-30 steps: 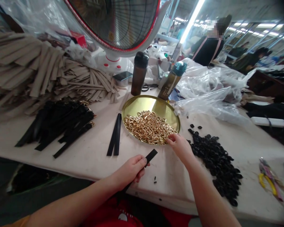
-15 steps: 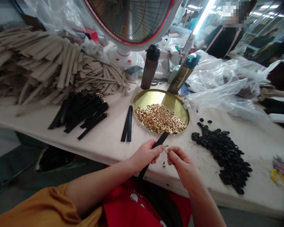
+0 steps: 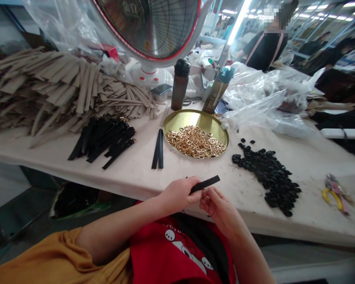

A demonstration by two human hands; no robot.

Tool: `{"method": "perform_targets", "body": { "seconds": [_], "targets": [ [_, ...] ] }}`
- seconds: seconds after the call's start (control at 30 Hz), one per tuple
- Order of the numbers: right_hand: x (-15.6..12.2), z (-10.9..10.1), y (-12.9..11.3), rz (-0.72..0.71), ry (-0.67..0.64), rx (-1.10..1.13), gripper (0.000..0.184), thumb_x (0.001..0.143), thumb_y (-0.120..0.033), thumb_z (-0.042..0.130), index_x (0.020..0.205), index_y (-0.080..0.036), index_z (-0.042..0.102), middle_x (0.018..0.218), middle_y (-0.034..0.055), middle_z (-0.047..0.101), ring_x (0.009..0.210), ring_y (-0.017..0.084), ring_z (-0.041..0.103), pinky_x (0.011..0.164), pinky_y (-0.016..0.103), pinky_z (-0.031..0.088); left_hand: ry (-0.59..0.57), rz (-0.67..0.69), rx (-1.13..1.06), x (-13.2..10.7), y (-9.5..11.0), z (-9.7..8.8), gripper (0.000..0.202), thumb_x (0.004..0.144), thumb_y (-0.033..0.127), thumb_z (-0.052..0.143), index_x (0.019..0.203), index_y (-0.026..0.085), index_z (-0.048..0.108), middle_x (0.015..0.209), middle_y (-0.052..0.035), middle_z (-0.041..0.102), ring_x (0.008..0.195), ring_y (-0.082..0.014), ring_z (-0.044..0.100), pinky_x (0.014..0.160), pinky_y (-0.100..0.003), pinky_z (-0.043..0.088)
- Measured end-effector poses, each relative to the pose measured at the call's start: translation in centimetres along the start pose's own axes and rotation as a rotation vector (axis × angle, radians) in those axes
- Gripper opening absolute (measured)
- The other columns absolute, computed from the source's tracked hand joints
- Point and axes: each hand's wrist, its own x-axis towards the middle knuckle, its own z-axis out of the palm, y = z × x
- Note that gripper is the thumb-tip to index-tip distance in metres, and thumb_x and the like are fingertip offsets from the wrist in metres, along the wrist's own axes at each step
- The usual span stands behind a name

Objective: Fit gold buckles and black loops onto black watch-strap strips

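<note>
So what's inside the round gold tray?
A heap of small gold buckles fills the near half of the tray; the far half is bare. Anything under the heap is covered.

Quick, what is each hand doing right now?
Left hand: closed around a black strap.
Right hand: fingers curled just under the strap's end; whether it holds anything cannot be told.

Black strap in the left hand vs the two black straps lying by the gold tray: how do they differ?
The held strap is a single piece, gripped in the left hand and lifted off the table; the pair of straps lies flat on the table, untouched. The held strap's free end points right; the pair of straps runs front to back beside the gold tray. Both are black, flat and narrow.
</note>
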Motion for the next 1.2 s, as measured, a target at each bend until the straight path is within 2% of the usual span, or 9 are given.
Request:
{"method": "perform_targets", "body": {
  "seconds": [0.1,0.2,0.37,0.5,0.73,0.83,0.97,1.1,1.2],
  "targets": [
    [0.0,-0.4,0.0,0.036,0.090,0.074,0.019,0.063,-0.031,0.075,0.072,-0.018,0.064,0.072,-0.0017,0.063,0.061,0.008,0.056,0.059,0.020,0.048,0.040,0.002,0.090,-0.3,0.0,0.0,0.022,0.084,0.035,0.042,0.090,0.018,0.054,0.079,-0.0017,0.061,0.071,-0.0145,0.054,0.064,-0.023,0.038],
    [0.2,-1.0,-0.1,-0.043,0.189,0.190,0.017,0.062,-0.026,0.075,0.073,-0.018,0.065,0.079,-0.0009,0.066,0.060,0.006,0.056,0.059,0.018,0.049,0.071,-0.046,0.084,-0.6,-0.2,-0.2,0.028,0.087,0.039,0.033,0.088,0.017,0.052,0.073,-0.0008,0.058,0.066,-0.0138,0.052,0.060,-0.023,0.037],
    [1.0,-0.7,0.1,-0.100,0.232,0.305,0.017,0.061,-0.021,0.076,0.072,-0.018,0.064,0.075,-0.0038,0.063,0.057,0.004,0.053,0.055,0.014,0.048,-0.068,-0.083,0.044,-0.9,-0.7,0.3,0.029,0.087,0.035,0.033,0.081,0.017,0.055,0.071,0.0002,0.057,0.066,-0.0129,0.051,0.059,-0.022,0.036],
    [1.3,-0.5,0.7,-0.136,0.254,0.279,0.017,0.063,-0.026,0.075,0.071,-0.020,0.062,0.065,-0.0060,0.057,0.052,0.004,0.048,0.049,0.016,0.045,-0.090,-0.058,0.035,-0.4,-0.6,0.8,0.030,0.086,0.032,0.032,0.081,0.016,0.057,0.071,-0.0001,0.057,0.066,-0.0126,0.050,0.059,-0.022,0.034],
    [1.5,-1.6,1.1,-0.113,0.240,0.104,0.020,0.063,-0.032,0.074,0.076,-0.022,0.062,0.071,-0.0035,0.062,0.054,0.007,0.051,0.052,0.021,0.047,-0.234,-0.026,0.016,0.7,-1.2,0.1,0.028,0.084,0.031,0.035,0.078,0.015,0.058,0.067,0.0012,0.054,0.062,-0.0112,0.047,0.056,-0.021,0.033],
    [1.5,-1.0,1.4,-0.082,0.222,0.044,0.024,0.061,-0.032,0.075,0.080,-0.021,0.063,0.073,-0.0023,0.063,0.061,0.010,0.055,0.059,0.024,0.047,-0.196,-0.047,-0.040,1.1,-1.1,0.1,0.023,0.082,0.029,0.038,0.081,0.015,0.056,0.073,-0.0003,0.056,0.067,-0.0124,0.048,0.061,-0.022,0.036],
    [0.8,0.0,1.5,-0.207,0.270,-0.220,0.021,0.067,-0.034,0.070,0.084,-0.021,0.064,0.079,-0.0007,0.065,0.074,0.014,0.057,0.070,0.027,0.044,-0.167,-0.155,-0.204,1.5,-0.7,0.4,0.016,0.078,0.028,0.045,0.087,0.016,0.050,0.073,0.0014,0.052,0.066,-0.0111,0.047,0.059,-0.022,0.037],
    [0.3,-0.4,1.4,-0.286,0.337,-0.465,0.019,0.074,-0.038,0.062,0.068,-0.019,0.061,0.063,-0.0027,0.057,0.063,0.012,0.050,0.063,0.025,0.039,-0.287,-0.253,-0.414,1.6,-0.9,0.9,0.022,0.083,0.039,0.039,0.079,0.017,0.042,0.059,0.0054,0.043,0.049,-0.0076,0.039,0.046,-0.019,0.032],
    [0.5,-1.0,1.8,-0.272,0.378,-0.416,0.023,0.077,-0.038,0.059,0.065,-0.019,0.057,0.060,-0.0032,0.052,0.060,0.011,0.046,0.060,0.025,0.037,-0.317,-0.268,-0.485,1.7,-1.2,1.3,0.021,0.084,0.038,0.038,0.077,0.018,0.040,0.056,0.0065,0.041,0.045,-0.0061,0.037,0.043,-0.018,0.029]
  ]
}}
